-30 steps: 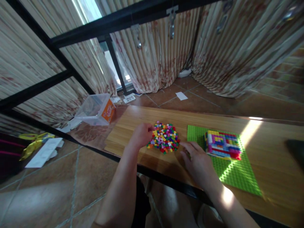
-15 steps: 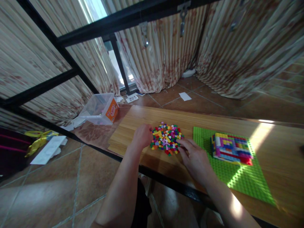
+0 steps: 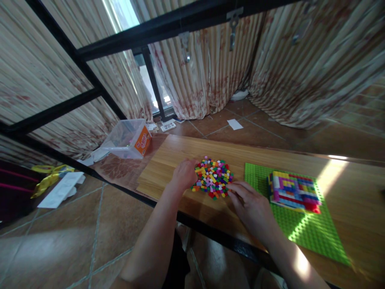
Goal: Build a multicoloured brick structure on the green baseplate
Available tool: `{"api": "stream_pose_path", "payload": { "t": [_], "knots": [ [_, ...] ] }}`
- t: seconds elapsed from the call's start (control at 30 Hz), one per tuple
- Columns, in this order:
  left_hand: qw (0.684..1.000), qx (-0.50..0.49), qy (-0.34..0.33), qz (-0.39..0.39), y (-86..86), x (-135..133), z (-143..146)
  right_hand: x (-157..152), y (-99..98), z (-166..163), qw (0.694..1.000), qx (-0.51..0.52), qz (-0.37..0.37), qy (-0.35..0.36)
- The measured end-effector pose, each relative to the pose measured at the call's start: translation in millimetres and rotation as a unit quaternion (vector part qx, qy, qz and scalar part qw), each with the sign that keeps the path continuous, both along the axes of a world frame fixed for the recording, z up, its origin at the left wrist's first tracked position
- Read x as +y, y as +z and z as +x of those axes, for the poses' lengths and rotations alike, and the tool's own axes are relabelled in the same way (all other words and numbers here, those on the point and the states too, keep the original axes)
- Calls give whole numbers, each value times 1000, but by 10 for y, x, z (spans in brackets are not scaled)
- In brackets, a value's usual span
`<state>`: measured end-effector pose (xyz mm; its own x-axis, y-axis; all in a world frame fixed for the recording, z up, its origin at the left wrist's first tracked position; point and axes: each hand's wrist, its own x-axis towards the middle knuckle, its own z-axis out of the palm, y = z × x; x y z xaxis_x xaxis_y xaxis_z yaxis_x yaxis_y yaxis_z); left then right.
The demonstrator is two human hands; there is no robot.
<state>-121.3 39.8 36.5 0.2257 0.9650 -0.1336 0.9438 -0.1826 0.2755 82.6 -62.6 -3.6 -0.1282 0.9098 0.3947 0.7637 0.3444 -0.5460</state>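
A loose heap of small multicoloured toy bricks (image 3: 212,176) lies on the wooden table. At its left edge is my left hand (image 3: 185,174), knuckles up and fingers curled in; its fingertips are mostly hidden, as is anything between them. My right hand (image 3: 249,202) reaches in from the other side. Its thumb and forefinger come together by the heap's right edge, and whatever they may pinch is too small to name. Further right, a block built of coloured bricks (image 3: 294,190) sits on a green studded baseplate (image 3: 315,241).
The wooden table (image 3: 162,160) has a dark front edge (image 3: 216,233). Past its left end stands a clear plastic box (image 3: 124,138) with an orange label. Papers (image 3: 234,124) lie on the tiled floor, and patterned curtains (image 3: 204,80) hang behind a black metal frame (image 3: 126,44).
My left hand has shifted slightly right, against the heap's left edge. My right hand has drawn back a little to the right, with thumb and forefinger closer together.
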Motion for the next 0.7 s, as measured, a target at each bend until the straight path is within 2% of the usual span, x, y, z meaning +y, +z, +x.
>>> {"api": "stream_pose_path", "payload": {
  "t": [0.2,0.5,0.7],
  "knots": [
    [999,13,35,7,26,-2,30,13,-8,13,1000,-8,-1,2],
    [1000,10,4,-2,-13,-4,24,13,-11,1,1000,-18,11,4],
    [1000,-10,8,18,-41,7,38,18,-17,-5,1000,-12,9,4]
  ]
}}
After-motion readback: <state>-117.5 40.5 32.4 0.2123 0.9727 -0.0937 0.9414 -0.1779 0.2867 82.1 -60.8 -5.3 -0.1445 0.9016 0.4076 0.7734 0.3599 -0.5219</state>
